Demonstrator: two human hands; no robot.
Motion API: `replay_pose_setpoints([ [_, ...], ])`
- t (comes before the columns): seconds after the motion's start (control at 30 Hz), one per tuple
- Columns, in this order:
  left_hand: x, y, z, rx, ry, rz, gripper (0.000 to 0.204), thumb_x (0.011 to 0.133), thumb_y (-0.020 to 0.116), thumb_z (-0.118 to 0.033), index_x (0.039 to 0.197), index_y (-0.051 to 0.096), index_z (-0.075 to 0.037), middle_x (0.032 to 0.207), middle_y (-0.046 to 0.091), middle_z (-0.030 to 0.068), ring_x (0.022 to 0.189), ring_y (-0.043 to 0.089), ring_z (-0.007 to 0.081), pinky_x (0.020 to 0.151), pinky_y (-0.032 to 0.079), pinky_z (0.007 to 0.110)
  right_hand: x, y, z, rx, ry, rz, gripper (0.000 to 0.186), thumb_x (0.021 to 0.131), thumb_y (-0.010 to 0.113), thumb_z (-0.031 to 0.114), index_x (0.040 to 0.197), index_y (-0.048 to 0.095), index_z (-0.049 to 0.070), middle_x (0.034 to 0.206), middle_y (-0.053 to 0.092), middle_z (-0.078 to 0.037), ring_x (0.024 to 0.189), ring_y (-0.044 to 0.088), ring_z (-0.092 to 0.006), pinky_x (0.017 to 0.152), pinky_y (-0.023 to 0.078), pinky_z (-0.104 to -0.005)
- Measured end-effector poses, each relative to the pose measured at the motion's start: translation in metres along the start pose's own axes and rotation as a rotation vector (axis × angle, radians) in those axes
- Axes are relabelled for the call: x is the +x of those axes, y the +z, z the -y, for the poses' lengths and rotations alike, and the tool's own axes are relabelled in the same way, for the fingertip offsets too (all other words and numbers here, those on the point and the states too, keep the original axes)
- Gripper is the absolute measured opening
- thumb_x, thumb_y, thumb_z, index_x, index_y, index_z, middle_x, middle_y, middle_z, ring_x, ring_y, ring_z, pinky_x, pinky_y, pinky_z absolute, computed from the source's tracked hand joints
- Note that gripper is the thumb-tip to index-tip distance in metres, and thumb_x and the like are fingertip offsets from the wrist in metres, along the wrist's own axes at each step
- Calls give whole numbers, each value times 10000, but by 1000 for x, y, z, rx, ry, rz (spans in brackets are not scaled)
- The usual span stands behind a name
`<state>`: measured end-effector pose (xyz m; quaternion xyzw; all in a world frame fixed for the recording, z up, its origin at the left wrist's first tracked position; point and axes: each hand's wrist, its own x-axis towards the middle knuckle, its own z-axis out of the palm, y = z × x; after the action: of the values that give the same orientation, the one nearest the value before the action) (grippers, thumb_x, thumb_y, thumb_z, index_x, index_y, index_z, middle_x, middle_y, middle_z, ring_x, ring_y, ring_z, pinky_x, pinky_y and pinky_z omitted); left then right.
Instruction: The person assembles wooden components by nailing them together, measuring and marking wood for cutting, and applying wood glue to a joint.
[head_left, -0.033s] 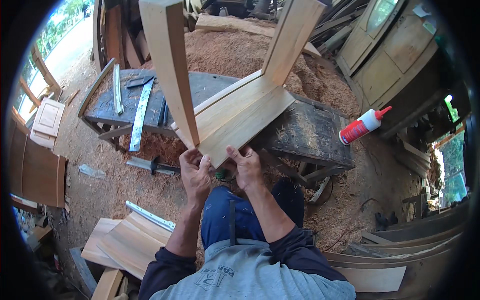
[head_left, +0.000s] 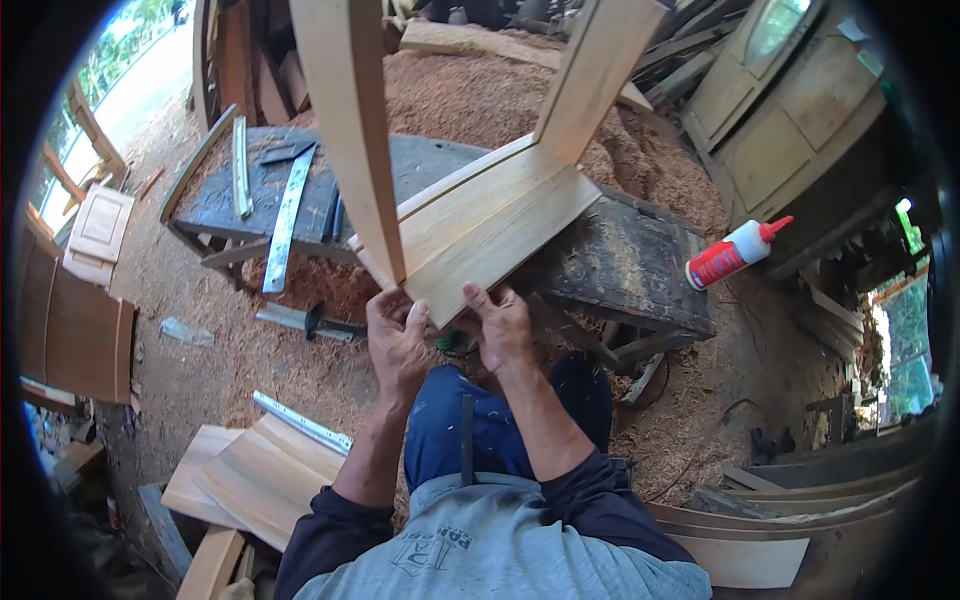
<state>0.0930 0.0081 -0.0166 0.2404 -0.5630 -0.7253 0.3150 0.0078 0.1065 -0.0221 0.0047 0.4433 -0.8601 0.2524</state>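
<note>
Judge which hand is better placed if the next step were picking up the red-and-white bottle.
Probably the right hand: it is nearer the bottle, which is off to the right. The left hand is farther. Both hold the wooden assembly, so the right would need to let go first.

Bench (head_left: 630, 270), left end: a metal rail (head_left: 241, 168) and a square (head_left: 288, 218) are lying, the square's blade overhanging.
Bench, middle: a wooden frame (head_left: 505, 232) is resting, its corner jutting out.
Bench, right end: a glue bottle (head_left: 738, 252) is standing.
Floor (head_left: 165, 400): shavings (head_left: 660, 395) are spreading; a clamp (head_left: 311, 321) is lying.
</note>
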Motion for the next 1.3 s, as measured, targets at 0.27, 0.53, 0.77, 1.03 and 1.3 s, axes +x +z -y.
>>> replay_pose_setpoints([
  [0.27, -13, 10, 1, -5, 51, 90, 505, 924, 604, -60, 1341, 341, 50, 1169, 565, 164, 1024, 609, 195, 799, 540, 285, 3, 0, 6, 23, -23, 5, 336, 844, 739, 181, 1058, 584, -27, 988, 655, -117, 845, 676, -207, 688, 623, -347],
  [0.53, -15, 12, 3, 122, 56, 178, 726, 874, 663, -25, 1453, 232, 56, 1305, 520, 177, 1187, 548, 232, 989, 462, 339, 5, -1, 7, -18, -21, -26, 383, 868, 714, 230, 1131, 568, -7, 988, 651, -104, 845, 682, -214, 667, 622, -332],
  [0.77, -13, 13, 8, 42, 3, 145, 774, 869, 676, -21, 1471, 196, 53, 1351, 493, 172, 1215, 530, 237, 1017, 449, 344, -25, -17, 59, -693, -95, -78, 302, 909, 677, 270, 907, 628, -28, 703, 640, -100, 581, 613, -101, 505, 498, -206],
  [1.03, -13, 13, 14, 55, 99, 118, 769, 880, 669, -42, 1459, 182, 96, 1310, 507, 204, 1150, 569, 241, 970, 475, 323, -122, -42, 233, -817, -1357, 582, 175, 857, 570, 186, 903, 604, 21, 731, 574, -58, 649, 554, -167, 608, 452, -309],
  [1.3, -19, 15, 19, 11, 46, 115, 750, 906, 636, -58, 1470, 160, 77, 1284, 509, 193, 1118, 571, 221, 948, 479, 318, -74, 6, 210, -937, -1207, 568, 119, 857, 632, 89, 934, 654, 2, 766, 621, -61, 606, 565, -123, 571, 454, -238],
])
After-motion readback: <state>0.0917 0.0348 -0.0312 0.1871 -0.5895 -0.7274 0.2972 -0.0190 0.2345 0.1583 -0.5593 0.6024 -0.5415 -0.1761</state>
